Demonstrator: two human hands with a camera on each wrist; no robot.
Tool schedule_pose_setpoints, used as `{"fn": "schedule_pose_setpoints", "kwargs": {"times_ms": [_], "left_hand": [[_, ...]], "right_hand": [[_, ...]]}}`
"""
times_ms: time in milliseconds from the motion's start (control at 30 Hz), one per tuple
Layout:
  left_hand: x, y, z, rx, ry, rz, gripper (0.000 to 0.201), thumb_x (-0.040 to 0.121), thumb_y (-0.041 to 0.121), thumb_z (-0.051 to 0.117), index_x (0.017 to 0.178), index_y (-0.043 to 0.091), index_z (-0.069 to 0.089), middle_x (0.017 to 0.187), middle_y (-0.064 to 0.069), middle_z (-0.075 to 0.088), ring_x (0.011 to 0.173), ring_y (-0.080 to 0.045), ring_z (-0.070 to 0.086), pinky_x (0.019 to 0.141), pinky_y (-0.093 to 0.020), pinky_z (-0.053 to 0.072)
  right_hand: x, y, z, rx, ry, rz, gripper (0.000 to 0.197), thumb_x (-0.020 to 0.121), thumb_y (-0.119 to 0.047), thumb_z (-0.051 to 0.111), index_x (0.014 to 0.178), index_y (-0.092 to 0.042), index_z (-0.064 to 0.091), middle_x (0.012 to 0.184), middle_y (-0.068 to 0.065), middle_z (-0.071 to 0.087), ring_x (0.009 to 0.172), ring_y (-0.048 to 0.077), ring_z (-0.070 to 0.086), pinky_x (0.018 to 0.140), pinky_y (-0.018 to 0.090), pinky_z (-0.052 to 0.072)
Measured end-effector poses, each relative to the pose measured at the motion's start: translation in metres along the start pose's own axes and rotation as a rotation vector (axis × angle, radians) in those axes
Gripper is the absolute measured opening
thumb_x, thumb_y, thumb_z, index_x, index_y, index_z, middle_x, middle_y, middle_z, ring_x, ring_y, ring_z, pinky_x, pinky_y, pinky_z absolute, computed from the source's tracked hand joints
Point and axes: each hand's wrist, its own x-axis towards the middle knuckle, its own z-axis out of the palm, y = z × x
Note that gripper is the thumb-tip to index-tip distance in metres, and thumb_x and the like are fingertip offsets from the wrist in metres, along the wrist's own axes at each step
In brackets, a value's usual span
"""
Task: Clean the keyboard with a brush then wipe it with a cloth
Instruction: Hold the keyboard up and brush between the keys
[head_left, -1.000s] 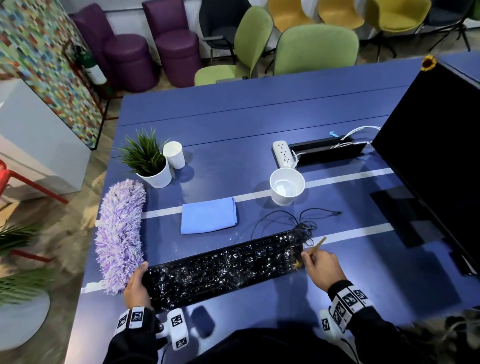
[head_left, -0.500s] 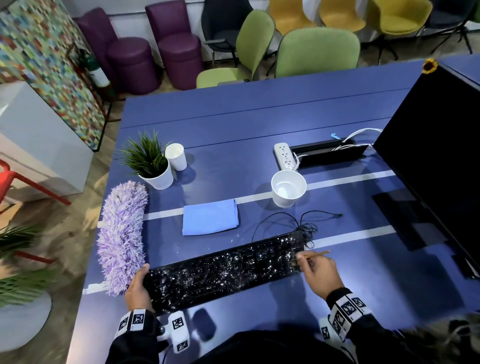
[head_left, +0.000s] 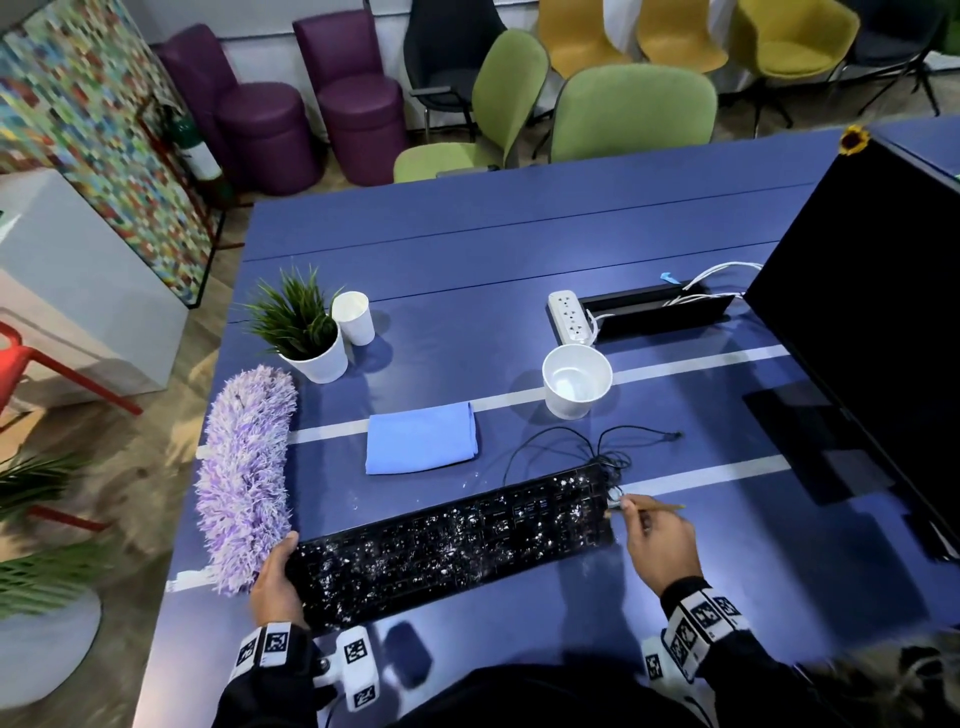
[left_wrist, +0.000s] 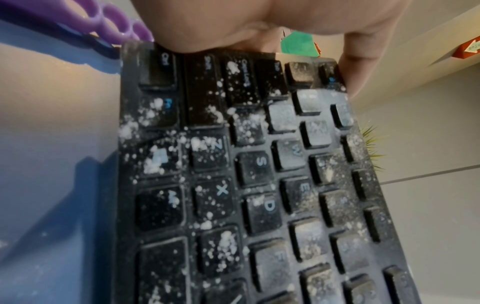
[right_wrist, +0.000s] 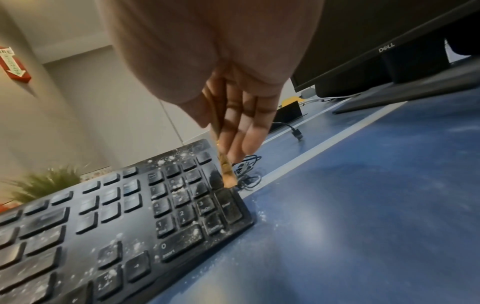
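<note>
a: nearest the person, what have the hands got?

b: the left hand (head_left: 274, 578) grips the left end of the black keyboard (head_left: 452, 540), thumb on the near corner and fingers curled round the far edge, as the left wrist view shows. the right hand (head_left: 660, 545) pinches a thin wooden-handled brush (head_left: 647, 505), handle pointing right.

a: where's the brush tip?

b: at the keyboard's right end, on the number pad by its far right corner. in the right wrist view the bristles (right_wrist: 228, 179) touch the keys there.

a: and the keyboard itself?

b: it lies flat on the blue table (head_left: 519, 249) close to the near edge, right end angled further away. white crumbs and powder speckle most keys, thickest toward the left and middle; some specks lie on the table beside it.

a: what sits past it?

b: its black cable (head_left: 576, 441) is coiled just behind the right end. a folded blue cloth (head_left: 421, 437) lies behind the keyboard's middle, apart from it. a fluffy purple duster (head_left: 244, 473) lies along the table's left side, its near end just beside the left hand.

a: further still?

b: a white bowl-like cup (head_left: 576, 380), then a small potted plant (head_left: 306, 327) with a white paper cup (head_left: 354, 317) next to it, a white power strip (head_left: 570, 317), and a dark monitor (head_left: 872, 322) on the right.
</note>
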Motion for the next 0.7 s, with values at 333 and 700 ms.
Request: {"fn": "schedule_pose_setpoints", "kwargs": {"times_ms": [333, 700], "left_hand": [[0.000, -0.002, -0.001, -0.135, 0.006, -0.099, 0.066, 0.044, 0.057, 0.087, 0.099, 0.021, 0.077, 0.102, -0.012, 0.075, 0.098, -0.032, 0.071, 0.094, -0.057, 0.051], [-0.012, 0.002, 0.005, -0.186, -0.002, -0.069, 0.072, 0.039, 0.055, 0.087, 0.098, 0.016, 0.076, 0.102, -0.015, 0.074, 0.098, -0.036, 0.070, 0.093, -0.061, 0.051]], "right_hand": [[-0.006, 0.014, 0.005, 0.144, -0.121, -0.048, 0.046, 0.085, -0.057, 0.050, 0.091, -0.018, 0.075, 0.086, -0.009, 0.075, 0.082, 0.008, 0.070, 0.081, 0.003, 0.043], [-0.019, 0.015, 0.015, 0.046, -0.214, -0.189, 0.017, 0.090, -0.019, 0.060, 0.085, -0.016, 0.076, 0.086, -0.019, 0.067, 0.081, 0.000, 0.066, 0.084, 0.016, 0.048]]}}
